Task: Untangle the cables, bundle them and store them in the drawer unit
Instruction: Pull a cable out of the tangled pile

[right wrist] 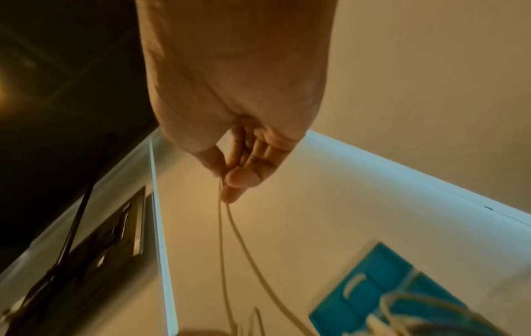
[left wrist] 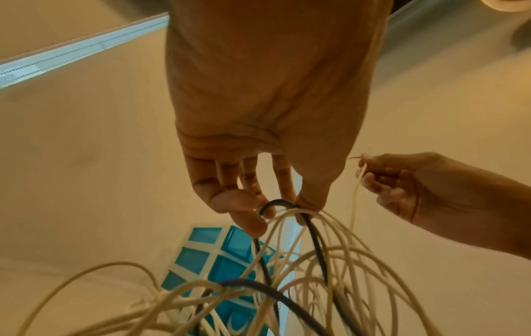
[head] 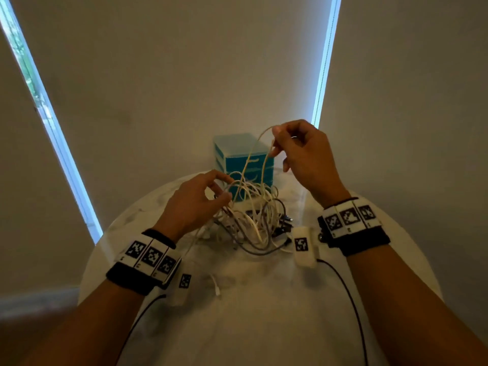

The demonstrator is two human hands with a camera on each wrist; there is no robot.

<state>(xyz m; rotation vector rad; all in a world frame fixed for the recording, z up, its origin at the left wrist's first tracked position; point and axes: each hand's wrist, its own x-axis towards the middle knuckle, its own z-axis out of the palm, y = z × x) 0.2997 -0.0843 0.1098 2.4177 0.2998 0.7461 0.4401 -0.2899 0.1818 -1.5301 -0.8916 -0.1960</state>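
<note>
A tangle of white, grey and black cables lies on the round white table. My left hand holds several loops of the tangle lifted off the table, fingers hooked under white and black strands. My right hand is raised higher and pinches a loop of one white cable between thumb and fingertips, its two strands hanging down to the tangle. The blue drawer unit stands behind the cables at the table's far edge, drawers shut.
A loose white connector end lies on the table near my left wrist. Black leads run from the wrist cameras toward me. Walls and two bright window strips stand behind the table.
</note>
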